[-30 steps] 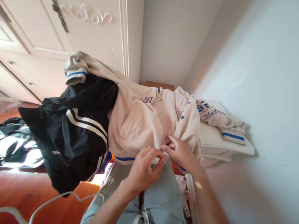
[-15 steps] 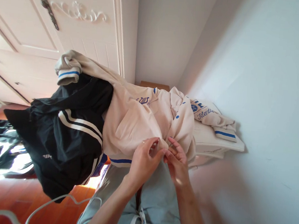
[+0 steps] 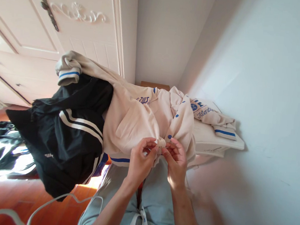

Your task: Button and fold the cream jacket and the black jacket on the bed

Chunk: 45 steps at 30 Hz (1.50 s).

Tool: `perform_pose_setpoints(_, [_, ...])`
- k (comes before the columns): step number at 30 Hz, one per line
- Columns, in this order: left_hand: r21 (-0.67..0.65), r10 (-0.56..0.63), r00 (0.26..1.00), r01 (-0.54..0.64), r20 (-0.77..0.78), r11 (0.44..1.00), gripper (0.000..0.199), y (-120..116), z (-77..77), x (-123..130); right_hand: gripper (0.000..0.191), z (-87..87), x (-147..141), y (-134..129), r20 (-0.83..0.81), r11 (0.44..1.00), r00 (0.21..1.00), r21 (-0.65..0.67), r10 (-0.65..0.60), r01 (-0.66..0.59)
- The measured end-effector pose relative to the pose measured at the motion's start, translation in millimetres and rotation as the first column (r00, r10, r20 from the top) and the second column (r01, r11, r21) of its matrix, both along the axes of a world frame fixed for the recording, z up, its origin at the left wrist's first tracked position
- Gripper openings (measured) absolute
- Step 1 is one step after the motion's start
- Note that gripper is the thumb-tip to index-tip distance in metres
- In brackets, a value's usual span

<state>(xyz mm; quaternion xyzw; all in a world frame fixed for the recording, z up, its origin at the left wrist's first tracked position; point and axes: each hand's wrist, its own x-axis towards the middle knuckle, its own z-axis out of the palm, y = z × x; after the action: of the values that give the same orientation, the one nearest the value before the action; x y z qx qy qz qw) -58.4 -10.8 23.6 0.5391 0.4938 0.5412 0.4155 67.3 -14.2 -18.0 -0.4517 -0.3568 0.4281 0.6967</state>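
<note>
A cream jacket [image 3: 138, 122] with blue snap buttons, blue-striped cuffs and blue embroidery lies spread out in front of me. Both hands pinch its front edge near the lower hem. My left hand [image 3: 143, 158] has thumb and fingers closed on the left front edge. Close beside it, my right hand [image 3: 174, 160] grips the right front edge, just below a blue snap button [image 3: 169, 136]. A small round snap part [image 3: 160, 147] shows on the fabric between my fingertips. One sleeve [image 3: 69, 69] reaches to the left, the other [image 3: 211, 116] to the right.
A black jacket [image 3: 78, 147] with white stripes hangs at the left. Under the cream jacket is a white surface [image 3: 209, 137]. A white cable [image 3: 56, 200] crosses the wooden floor [image 3: 7, 197]. A cream wardrobe [image 3: 87, 40] stands behind, and a wall [image 3: 275, 105] rises at the right.
My hands have shifted slightly, turning the front edge so that the small snap part and another blue button show. My right hand's fingers have curled in more tightly.
</note>
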Motion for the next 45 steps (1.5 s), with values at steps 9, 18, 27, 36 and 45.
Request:
perform_pose_setpoints(9, [0.183, -0.004, 0.986, 0.035, -0.168, 0.982, 0.029, 0, -4.3, -2, 0.028, 13.8, 13, 1, 0.64, 0.978, 0.767, 0.19, -0.053, -0.091])
perform_pose_setpoints(18, [0.33, -0.033, 0.978, 0.102, -0.208, 0.939, 0.036, 2, -6.6, -12, 0.02, 21.9, 19, 15, 0.677, 0.959, 0.736, 0.212, -0.004, -0.19])
perform_pose_setpoints(27, [0.357, -0.156, 0.855, 0.364, -0.494, 0.86, 0.022, 25, 4.8, -33, 0.022, 21.8, 16, 21, 0.59, 0.964, 0.783, 0.029, 0.198, -0.265])
perform_pose_setpoints(36, [0.145, -0.102, 0.958, 0.145, -0.269, 0.979, 0.015, 26, -4.8, -21, 0.043, 21.8, 31, 30, 0.702, 0.982, 0.697, 0.024, -0.149, 0.185])
perform_pose_setpoints(45, [0.086, -0.054, 0.976, 0.074, -0.211, 0.994, 0.018, 23, -1.3, -4, 0.043, 36.5, 28, 52, 0.964, 0.95, 0.265, -0.085, 0.002, 0.301])
